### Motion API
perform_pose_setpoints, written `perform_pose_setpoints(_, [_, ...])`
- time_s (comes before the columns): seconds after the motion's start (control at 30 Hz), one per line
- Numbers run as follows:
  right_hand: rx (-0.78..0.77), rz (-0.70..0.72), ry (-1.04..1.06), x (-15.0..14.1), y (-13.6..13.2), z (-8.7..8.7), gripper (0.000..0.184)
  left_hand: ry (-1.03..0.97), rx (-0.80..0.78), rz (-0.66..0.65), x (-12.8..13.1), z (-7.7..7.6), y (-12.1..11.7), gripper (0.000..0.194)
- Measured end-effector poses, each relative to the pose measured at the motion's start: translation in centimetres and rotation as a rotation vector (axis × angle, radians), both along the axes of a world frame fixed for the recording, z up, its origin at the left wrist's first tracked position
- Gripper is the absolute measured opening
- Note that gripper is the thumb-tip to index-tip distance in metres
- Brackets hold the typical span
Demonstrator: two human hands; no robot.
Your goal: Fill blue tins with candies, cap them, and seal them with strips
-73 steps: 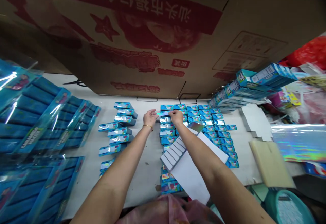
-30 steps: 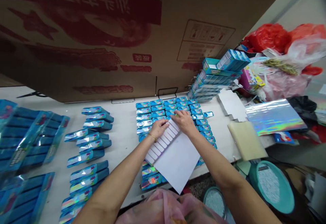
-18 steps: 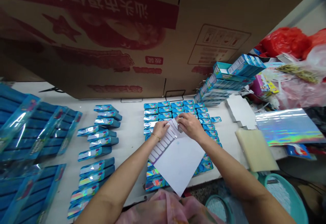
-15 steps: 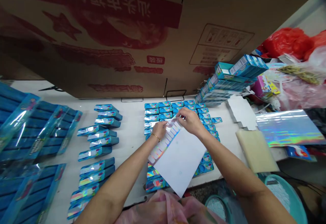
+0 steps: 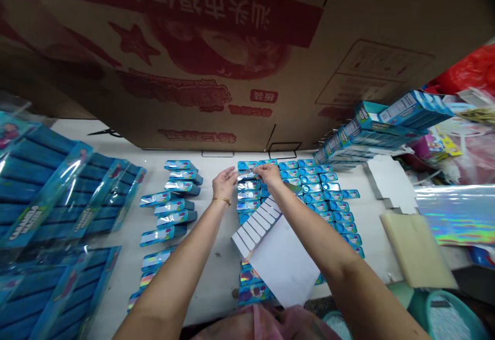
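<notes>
Shiny label: there it is, mid-frame, a thin glinting strip (image 5: 246, 176) between the hands, over the top left corner of the box rows (image 5: 310, 180); whether it touches a box, I can't tell
Right hand: thumb and forefinger of this one (image 5: 269, 173) pinch the strip's right end
Left hand: over at the strip's other end (image 5: 225, 183), fingers partly spread; too small to tell whether this grip pinches
Just changed: both hands have left the label sheet (image 5: 256, 228) for the boxes, so the work has shifted from peeling to placing, I'd judge
Label sheet: lying aslant below the right hand, white labels on it, covering some boxes
Left of centre: a looser column of blue boxes (image 5: 176, 206) on the bench (image 5: 220, 268)
Top: big printed carton (image 5: 216, 103) filling the upper frame
</notes>
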State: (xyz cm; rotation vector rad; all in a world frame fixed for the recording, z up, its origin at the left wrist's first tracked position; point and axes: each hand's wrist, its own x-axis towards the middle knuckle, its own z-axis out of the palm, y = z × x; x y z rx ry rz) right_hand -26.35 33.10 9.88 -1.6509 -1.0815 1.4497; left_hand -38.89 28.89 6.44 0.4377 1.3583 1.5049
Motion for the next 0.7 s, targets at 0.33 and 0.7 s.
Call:
perform_pose_setpoints(0.33, [0.1,-0.036,-0.318,-2.5,2.2,-4.4,0.021,0.398,0.074,-0.27,-4.5,-2.9,4.5,0.035])
perform_pose_setpoints(0.7, [0.098,-0.02,-0.555,-2.9,2.6,-4.5,0.018,0.643,0.161,-0.328,-4.9,-4.7,6.4,0.028])
